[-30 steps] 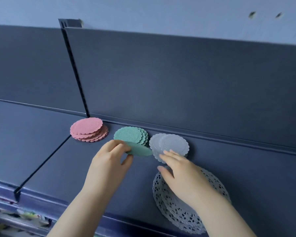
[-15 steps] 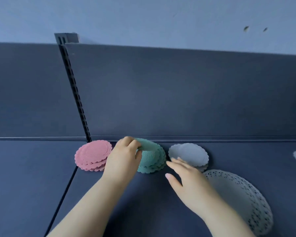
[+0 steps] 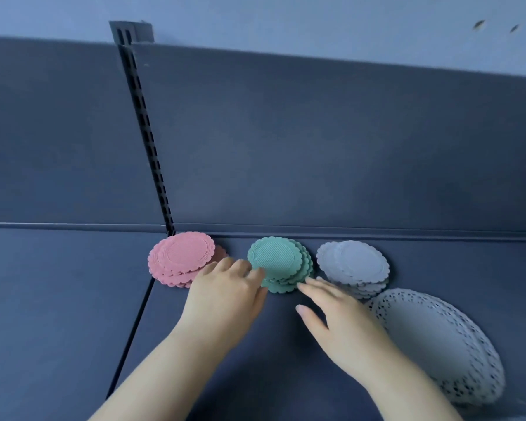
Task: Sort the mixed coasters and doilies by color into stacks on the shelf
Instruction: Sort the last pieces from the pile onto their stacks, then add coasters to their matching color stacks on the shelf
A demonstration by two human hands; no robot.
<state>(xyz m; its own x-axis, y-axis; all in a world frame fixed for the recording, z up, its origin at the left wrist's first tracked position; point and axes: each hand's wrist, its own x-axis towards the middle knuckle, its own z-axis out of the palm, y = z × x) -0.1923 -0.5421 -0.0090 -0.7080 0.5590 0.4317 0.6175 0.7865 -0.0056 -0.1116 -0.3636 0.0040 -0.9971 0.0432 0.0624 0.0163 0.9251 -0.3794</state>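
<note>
Three stacks of scallop-edged coasters sit in a row on a dark slate-blue shelf (image 3: 58, 299). The green coaster stack (image 3: 275, 259) in the middle is teal, with straight parallel ribs across its centre. At its nine o'clock, the pink coaster stack (image 3: 181, 258) has a ribbed centre ringed by fine concentric lines. At its three o'clock, the pale grey coaster stack (image 3: 354, 262) shows a faint raised ring. At five o'clock from the grey stack, the white doilies (image 3: 431, 338) are plain in the middle with a pierced lace border. The back panel (image 3: 316, 147) is the same slate blue, the slotted upright (image 3: 146, 138) is black, and the wall (image 3: 286, 22) is pale blue.
</note>
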